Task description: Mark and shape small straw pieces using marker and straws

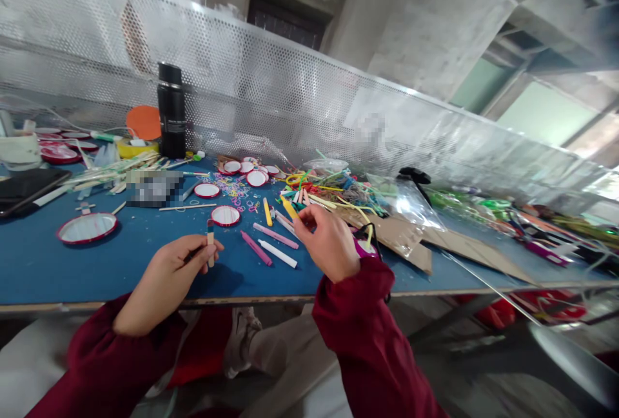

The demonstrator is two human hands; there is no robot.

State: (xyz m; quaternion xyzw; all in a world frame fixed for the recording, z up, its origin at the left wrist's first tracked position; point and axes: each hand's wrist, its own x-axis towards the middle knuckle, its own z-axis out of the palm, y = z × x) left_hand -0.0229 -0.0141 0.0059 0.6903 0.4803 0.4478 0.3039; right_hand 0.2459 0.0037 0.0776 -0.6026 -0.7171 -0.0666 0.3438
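Note:
My left hand (167, 279) is closed around a short wooden stick (210, 244) with a coloured tip, held upright above the blue table (120, 257) near its front edge. My right hand (326, 240) hovers over the table to the right, its fingers curled and pinched near a heap of coloured sticks and straws (329, 189); what it pinches is too small to make out. Between the hands lie pink and white marker-like sticks (271, 244). Both arms wear dark red sleeves.
Several small red-rimmed round discs (225, 215) lie on the table, with a larger one (87, 228) at the left. A black flask (171, 111) stands at the back against a perforated metal screen (290, 92). Cardboard pieces (435, 240) and plastic bags lie to the right.

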